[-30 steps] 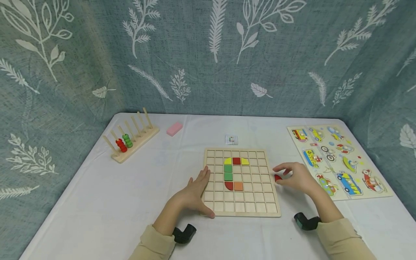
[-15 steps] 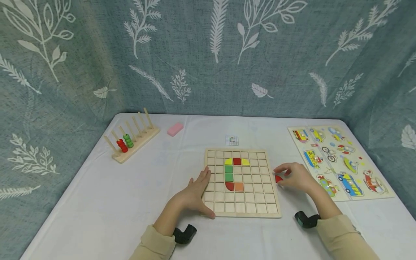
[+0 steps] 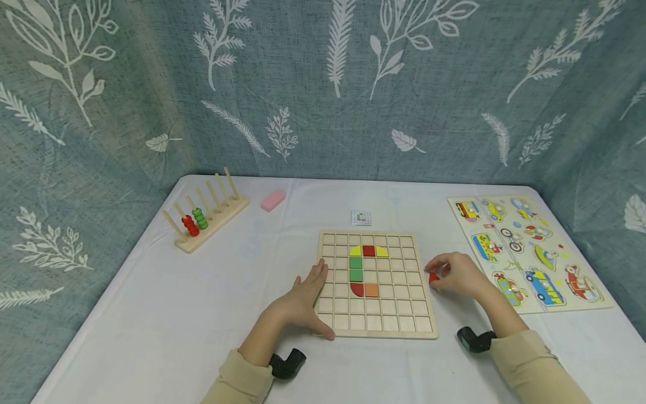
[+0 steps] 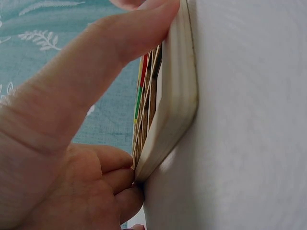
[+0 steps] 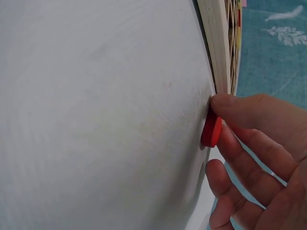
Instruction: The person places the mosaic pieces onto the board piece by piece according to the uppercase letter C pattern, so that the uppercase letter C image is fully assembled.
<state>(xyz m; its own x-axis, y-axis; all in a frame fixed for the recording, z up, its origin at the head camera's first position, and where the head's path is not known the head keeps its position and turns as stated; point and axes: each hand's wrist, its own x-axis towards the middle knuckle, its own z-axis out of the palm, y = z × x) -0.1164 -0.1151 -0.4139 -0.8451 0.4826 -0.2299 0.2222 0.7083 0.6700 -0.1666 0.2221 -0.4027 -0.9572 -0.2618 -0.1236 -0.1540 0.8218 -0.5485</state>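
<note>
A square wooden grid board [image 3: 404, 308] lies on the white table, with several coloured pieces set in its cells. Among them are green squares [image 3: 356, 269], an orange square [image 3: 372, 290] and a red quarter-round piece [image 3: 357, 289]. My left hand [image 3: 303, 300] rests at the board's front left corner, fingers straight along the left side and thumb on the front edge. Just off the board's right edge, my right hand [image 3: 459, 275] pinches a small red piece [image 5: 212, 129] between thumb and fingers, low over the cloth. Part of that piece is hidden by the fingers.
A small pattern card [image 3: 360, 217] lies behind the board. At the right is a vehicle puzzle board [image 3: 525, 252]. A peg stand [image 3: 214, 224] with red and green beads and a pink block [image 3: 273, 200] are at the back left. A patterned curtain [image 3: 313, 134] hangs behind.
The red piece turns slightly in my right fingers, showing less of its flat face now. My left hand keeps its place on the board, and the board's pieces are unchanged.
</note>
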